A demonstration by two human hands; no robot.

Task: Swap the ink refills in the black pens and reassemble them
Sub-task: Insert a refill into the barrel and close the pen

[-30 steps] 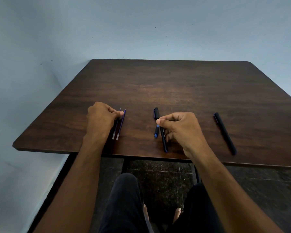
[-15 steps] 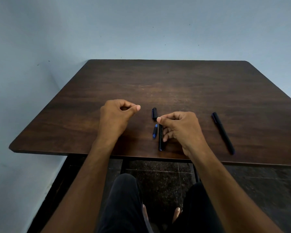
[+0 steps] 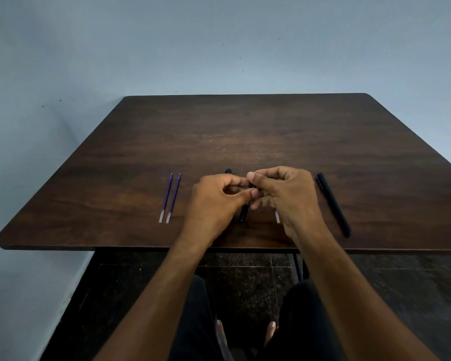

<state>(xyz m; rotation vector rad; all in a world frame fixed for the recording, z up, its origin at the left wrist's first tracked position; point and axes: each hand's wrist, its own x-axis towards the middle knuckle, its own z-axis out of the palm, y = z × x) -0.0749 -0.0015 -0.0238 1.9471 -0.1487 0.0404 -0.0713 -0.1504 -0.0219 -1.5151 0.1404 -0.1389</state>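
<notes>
Both my hands meet over the middle of the table's near side. My left hand (image 3: 216,201) and my right hand (image 3: 284,194) pinch the upper end of a black pen barrel (image 3: 244,213), whose lower end points toward me. Two blue ink refills (image 3: 170,198) lie side by side on the table, left of my left hand and apart from it. The pale end of a third refill (image 3: 277,217) shows under my right hand. A whole black pen (image 3: 333,204) lies to the right of my right hand. A black cap (image 3: 228,170) peeks out behind my left hand.
The dark wooden table (image 3: 245,131) stands against a pale blue wall at the back and left. Its near edge runs just below my wrists. My knees and bare feet show under it on a dark floor.
My left hand left the two blue refills and moved right to join my right hand on the black pen barrel. The refills now lie uncovered on the table.
</notes>
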